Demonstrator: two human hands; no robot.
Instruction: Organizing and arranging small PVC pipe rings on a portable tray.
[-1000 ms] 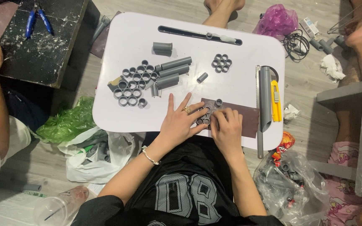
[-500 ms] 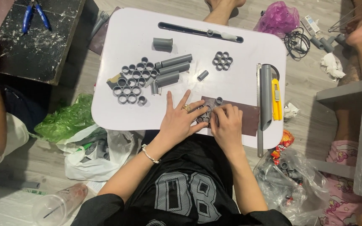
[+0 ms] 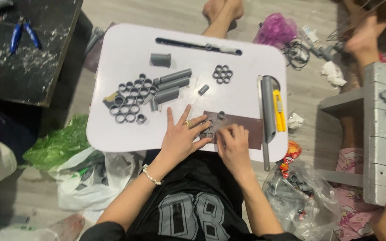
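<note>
**Head view: small grey pipe rings being worked on a sanding sheet**

Head camera looks straight down on a cluster of short grey plastic pipe rings [image 3: 208, 129] lying on a dark brown sheet of sandpaper [image 3: 246, 127], just below the middle of the frame. By their look the rings are light, stiff and smooth-walled, so they would likely slide or roll if nudged; the surest hold seems to be across the outer wall with fingertips, or flat pressure from above. They do not look fragile.

The left hand [image 3: 179, 138] lies flat with fingers spread, its fingertips touching the ring cluster and pressing it down rather than closing around anything. The right hand [image 3: 234, 145] is curled, fingertips bunched on the sheet just beside the rings; whether it pinches a ring cannot be told, since its fingers hide the spot.

The sandpaper lies on a white rounded lap desk [image 3: 126, 129]. Further up the desk sit a large group of loose grey rings [image 3: 128, 100], several longer grey pipe lengths [image 3: 171, 85] and a small glued hexagon of rings [image 3: 222, 74]. Along the right edge lie a long grey pipe [image 3: 268, 107] and a yellow utility knife [image 3: 279, 109]. Blue-handled pliers [image 3: 23, 35] rest on a dark board at upper left.
</note>
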